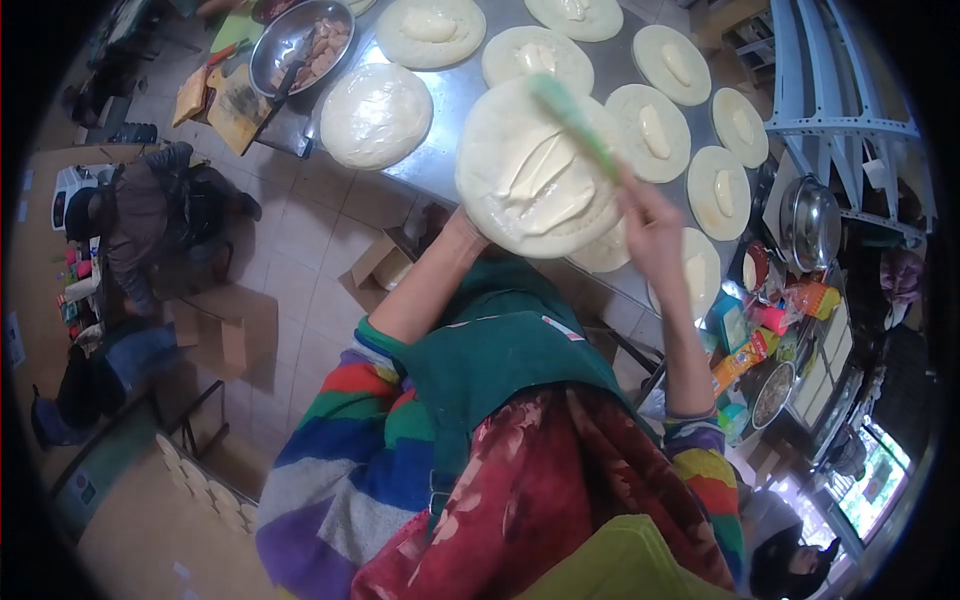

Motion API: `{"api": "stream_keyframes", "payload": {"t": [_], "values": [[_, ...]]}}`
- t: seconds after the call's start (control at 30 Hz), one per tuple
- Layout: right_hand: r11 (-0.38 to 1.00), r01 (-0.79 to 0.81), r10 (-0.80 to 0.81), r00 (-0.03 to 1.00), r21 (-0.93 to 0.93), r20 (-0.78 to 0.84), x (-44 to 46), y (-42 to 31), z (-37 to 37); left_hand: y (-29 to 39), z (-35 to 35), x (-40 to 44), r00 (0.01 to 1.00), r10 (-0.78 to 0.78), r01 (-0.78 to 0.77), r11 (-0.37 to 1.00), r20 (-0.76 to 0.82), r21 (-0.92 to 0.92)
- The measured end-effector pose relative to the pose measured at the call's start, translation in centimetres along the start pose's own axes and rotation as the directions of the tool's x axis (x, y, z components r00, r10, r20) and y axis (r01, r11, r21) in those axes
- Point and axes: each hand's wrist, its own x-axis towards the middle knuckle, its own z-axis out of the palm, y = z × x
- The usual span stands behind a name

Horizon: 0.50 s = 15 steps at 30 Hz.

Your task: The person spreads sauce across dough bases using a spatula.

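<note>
My left hand, mostly hidden, holds up a round flat dough disc from beneath its near left edge. Thick pale cream is smeared in streaks across the disc's middle. In my right hand is the handle of a green spatula, blurred by motion, its blade over the disc's upper right. Left of the held disc, a dough round with a glossy coated top lies on the metal table. Several other discs, such as one on the right, each carry a dollop of cream.
A metal bowl of meat chunks and a wooden cutting board are at the upper left. Packets and a pot crowd the right side. A person bends by a cardboard box at left. A blue rack stands upper right.
</note>
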Motion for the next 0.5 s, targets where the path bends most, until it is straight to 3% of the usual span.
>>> {"api": "stream_keyframes", "payload": {"t": [0.03, 0.07, 0.1, 0.17, 0.2, 0.27, 0.33, 0.37, 0.4, 0.43, 0.47, 0.5], "values": [[0.998, -0.051, 0.053, 0.997, -0.048, 0.057, -0.6, 0.0, 0.4, -0.2, 0.1, 0.5, 1.0, 0.007, -0.006, 1.0, -0.027, 0.03], [0.973, 0.222, -0.217, 0.973, -0.061, 0.081, -2.3, -1.5, 1.0, 0.0, 0.4, 0.4, 0.997, 0.037, -0.029, 0.994, -0.075, 0.104], [0.963, 0.271, -0.266, 0.948, -0.005, 0.173, -3.5, -3.2, 0.9, 0.3, 1.1, -0.2, 0.99, 0.067, -0.044, 0.983, -0.127, 0.177], [0.976, 0.219, -0.214, 0.945, 0.01, 0.249, -4.5, -3.4, -0.3, 0.7, 2.1, -1.2, 0.966, 0.132, -0.055, 0.945, -0.224, 0.321], [0.986, 0.155, -0.165, 0.973, 0.068, 0.163, -4.2, -2.5, -0.7, 0.5, 2.0, -0.7, 0.981, 0.147, -0.074, 0.885, -0.124, 0.46], [0.992, 0.033, -0.032, 0.999, 0.124, -0.015, -1.8, 0.2, -2.0, 0.5, 2.5, -0.5, 0.99, 0.073, -0.027, 0.94, -0.125, 0.339], [1.0, 0.026, -0.026, 1.0, 0.009, -0.009, -1.5, 0.8, -1.7, 0.0, 3.7, 0.0, 0.991, 0.028, 0.004, 0.971, -0.13, 0.241], [0.999, 0.025, -0.026, 1.0, -0.047, -0.006, -1.4, 0.9, -1.3, -0.2, 3.2, 0.0, 0.992, 0.072, -0.032, 0.935, -0.1, 0.352], [0.989, 0.144, -0.144, 0.99, 0.02, 0.006, -3.2, 0.0, -0.1, -0.3, 2.8, -0.1, 0.991, 0.116, -0.073, 0.886, -0.067, 0.459], [0.949, 0.315, -0.313, 0.946, -0.013, 0.084, -4.5, -0.7, 0.4, -0.3, 2.5, -0.6, 0.992, 0.111, -0.082, 0.933, -0.065, 0.35], [0.965, 0.259, -0.247, 0.95, -0.036, 0.191, -5.5, -2.0, -0.2, -0.2, 2.7, -1.0, 0.992, 0.106, -0.089, 0.967, -0.062, 0.237], [0.977, 0.203, -0.175, 0.94, -0.065, 0.294, -5.9, -3.1, -0.9, -0.6, 6.1, -0.8, 0.929, 0.232, 0.014, 0.757, -0.29, 0.653]]}}
